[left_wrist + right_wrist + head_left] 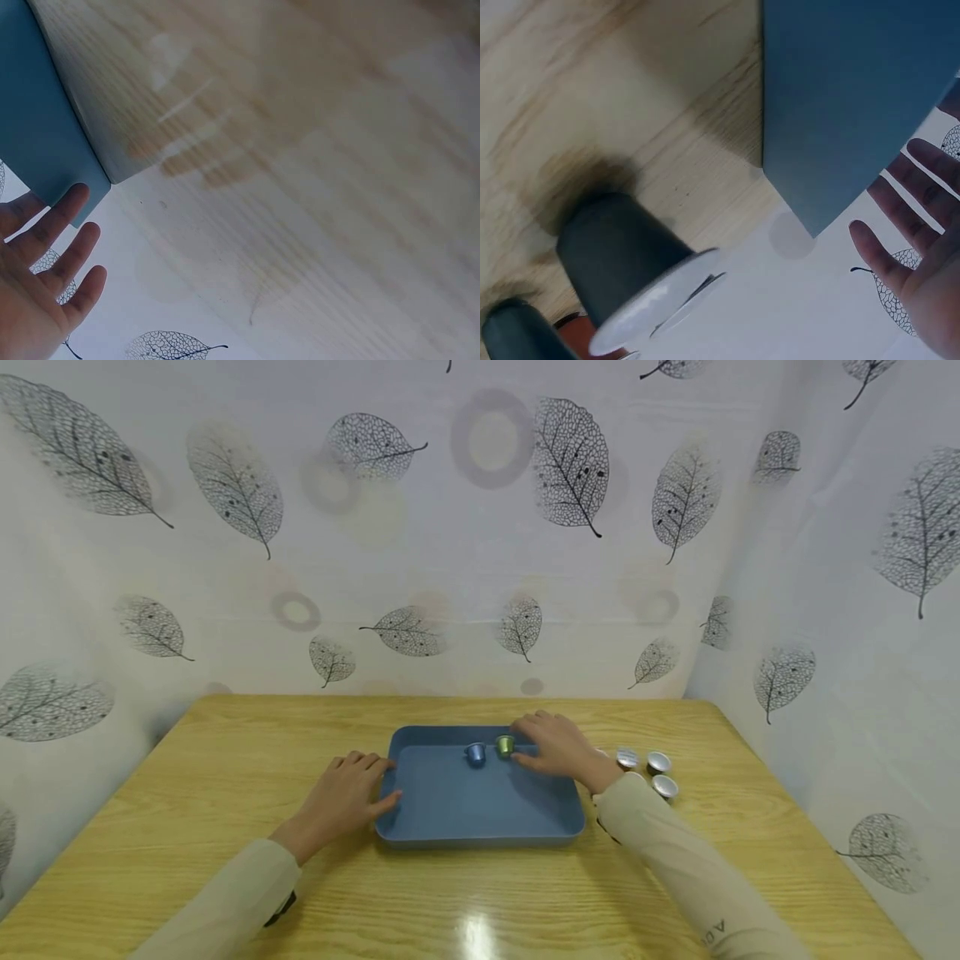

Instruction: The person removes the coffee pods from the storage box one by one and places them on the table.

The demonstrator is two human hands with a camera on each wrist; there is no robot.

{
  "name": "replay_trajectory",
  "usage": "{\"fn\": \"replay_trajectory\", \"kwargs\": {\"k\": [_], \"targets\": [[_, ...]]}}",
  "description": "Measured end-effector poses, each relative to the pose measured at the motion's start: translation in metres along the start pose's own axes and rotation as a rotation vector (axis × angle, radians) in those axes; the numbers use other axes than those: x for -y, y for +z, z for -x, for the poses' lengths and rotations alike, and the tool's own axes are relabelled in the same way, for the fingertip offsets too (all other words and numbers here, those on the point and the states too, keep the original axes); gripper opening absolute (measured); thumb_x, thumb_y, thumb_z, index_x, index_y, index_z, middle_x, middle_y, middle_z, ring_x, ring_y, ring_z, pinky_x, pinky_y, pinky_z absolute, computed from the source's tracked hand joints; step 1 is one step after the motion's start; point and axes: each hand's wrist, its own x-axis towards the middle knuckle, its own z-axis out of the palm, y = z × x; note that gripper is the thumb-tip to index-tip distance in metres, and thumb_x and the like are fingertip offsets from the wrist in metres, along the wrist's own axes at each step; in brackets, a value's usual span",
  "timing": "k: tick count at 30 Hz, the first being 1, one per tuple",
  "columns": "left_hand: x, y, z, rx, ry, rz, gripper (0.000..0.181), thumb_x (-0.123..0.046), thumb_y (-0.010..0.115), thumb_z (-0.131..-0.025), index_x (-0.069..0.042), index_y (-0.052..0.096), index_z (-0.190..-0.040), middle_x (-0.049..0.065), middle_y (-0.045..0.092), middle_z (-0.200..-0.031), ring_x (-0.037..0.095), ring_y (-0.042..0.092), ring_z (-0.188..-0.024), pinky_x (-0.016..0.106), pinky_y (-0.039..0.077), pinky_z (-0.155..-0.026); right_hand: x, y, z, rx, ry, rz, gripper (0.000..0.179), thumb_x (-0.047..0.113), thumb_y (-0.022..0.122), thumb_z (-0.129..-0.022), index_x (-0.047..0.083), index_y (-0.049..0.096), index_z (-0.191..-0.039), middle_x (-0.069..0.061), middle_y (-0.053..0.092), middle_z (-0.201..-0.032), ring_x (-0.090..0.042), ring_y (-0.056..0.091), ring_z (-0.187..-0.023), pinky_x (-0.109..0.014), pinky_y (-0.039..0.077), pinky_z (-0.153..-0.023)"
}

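Note:
A blue-grey tray (pixel 480 841) lies on the wooden table. Inside it, towards the back, sit a blue coffee capsule (pixel 476 754) and a green coffee capsule (pixel 505 746). My left hand (pixel 345 797) is at the tray's left end, its thumb reaching over the rim; in the left wrist view its fingers (pixel 79 251) are loosely extended beside the outer wall. Over the tray's back right corner is my right hand (pixel 557 746), thumb and fingertips close beside the green capsule. From below, the right wrist view shows its fingers (pixel 904 206) spread and relaxed past the tray wall.
Several capsules with silvery lids, one of them a dark capsule (pixel 658 763), stand right of the tray, partly behind the right forearm. In the right wrist view, a dark capsule (pixel 622 255) is nearest. A leaf-patterned curtain (pixel 450 527) hangs behind the table (pixel 247 760).

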Motion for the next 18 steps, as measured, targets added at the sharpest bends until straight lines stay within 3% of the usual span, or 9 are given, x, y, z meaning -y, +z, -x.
{"fn": "replay_trajectory", "kwargs": {"k": [18], "targets": [[-0.001, 0.001, 0.000, 0.008, -0.010, 0.008, 0.045, -0.045, 0.060, -0.083, -0.011, 0.062, -0.112, 0.006, 0.062, -0.112, 0.027, 0.055, -0.102, 0.047, 0.043, -0.085, 0.006, 0.007, -0.014, 0.032, 0.019, 0.079, 0.040, 0.038, 0.066, -0.080, 0.013, 0.060, -0.112, -0.005, 0.064, -0.108, -0.024, 0.057, -0.098, -0.043, 0.047, -0.074]]}}
